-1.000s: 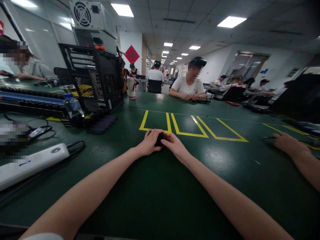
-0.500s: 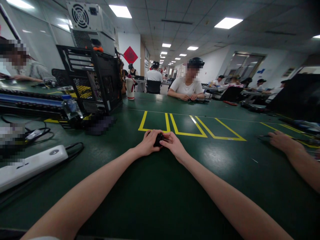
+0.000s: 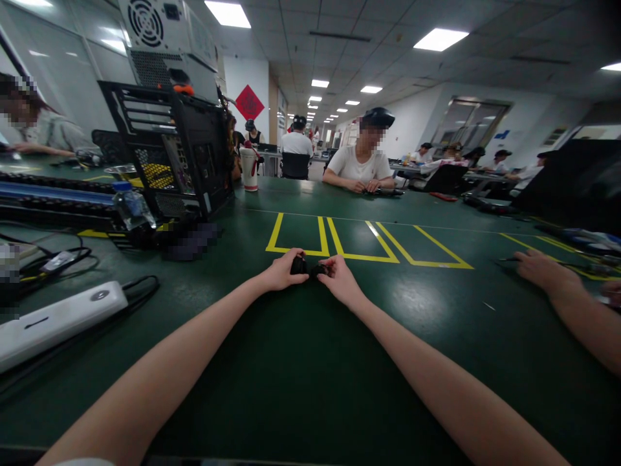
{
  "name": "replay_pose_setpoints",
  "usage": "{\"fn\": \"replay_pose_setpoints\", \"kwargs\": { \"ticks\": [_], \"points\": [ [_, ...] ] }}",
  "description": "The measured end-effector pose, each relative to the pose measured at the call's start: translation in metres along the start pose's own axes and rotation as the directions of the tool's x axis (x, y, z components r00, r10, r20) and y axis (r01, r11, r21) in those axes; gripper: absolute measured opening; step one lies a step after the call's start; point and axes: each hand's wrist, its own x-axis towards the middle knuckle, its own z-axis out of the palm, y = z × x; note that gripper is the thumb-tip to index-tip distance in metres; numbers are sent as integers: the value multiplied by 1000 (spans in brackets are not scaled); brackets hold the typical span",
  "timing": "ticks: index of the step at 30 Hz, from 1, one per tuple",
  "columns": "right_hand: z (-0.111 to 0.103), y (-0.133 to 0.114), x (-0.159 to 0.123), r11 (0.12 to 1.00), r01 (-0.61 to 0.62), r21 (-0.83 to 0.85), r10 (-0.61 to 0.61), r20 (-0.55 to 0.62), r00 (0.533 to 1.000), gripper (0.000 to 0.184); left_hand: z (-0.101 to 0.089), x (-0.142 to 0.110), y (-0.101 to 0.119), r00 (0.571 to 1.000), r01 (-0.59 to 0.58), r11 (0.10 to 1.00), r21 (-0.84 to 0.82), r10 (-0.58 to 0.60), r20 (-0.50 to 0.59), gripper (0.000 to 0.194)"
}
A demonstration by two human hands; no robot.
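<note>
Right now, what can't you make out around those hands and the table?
- Left piece, head view: black; the left hand hides part of its shape.
- Right piece, head view: too small and dark to identify, partly covered by the right hand.
- White strip, head view: its far end is cut off by the left edge.
- Co-worker's arm, head view: cut off by the right edge.

From its middle, the dark green worktop point(image 3: 291, 362) carries yellow tape outlines point(image 3: 369, 258) toward one o'clock, a white power strip point(image 3: 63, 323) at nine, a cup point(image 3: 249, 171) at eleven.
</note>
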Motion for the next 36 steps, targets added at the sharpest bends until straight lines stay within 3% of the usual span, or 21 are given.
{"fn": "replay_pose_setpoints", "kwargs": {
  "ticks": [4, 7, 18, 23, 29, 33, 36],
  "points": [
    [-2, -1, -4, 962, 54, -267, -60, -16, 998, 47, 0, 2, -3, 999, 48, 997, -52, -47, 27, 54],
    [-1, -3, -4, 917, 79, -390, -76, 24, 997, 42, 1, 3, -5, 999, 48, 997, -65, -46, 25, 54],
    [-14, 7, 6, 899, 45, -436, -45, 11, 999, 41, 7, 5, -2, 992, 117, 992, -44, -118, -35, 62],
    [-50, 41, 22, 864, 71, -499, -75, 12, 997, 40, 3, 22, -9, 985, 165, 986, -15, -165, -42, 58],
    [-104, 84, 34, 823, -90, -560, -25, -194, 981, 39, 6, 58, -26, 967, 215, 976, 26, -209, -144, 57],
    [-106, 74, 21, 809, -107, -578, -9, -194, 981, 37, 9, 58, -22, 947, 261, 964, 46, -247, -206, 54],
    [-101, 49, -15, 825, -47, -564, -13, -102, 995, 39, 9, 31, 0, 959, 247, 968, 51, -237, -154, 53]
  ]
}}
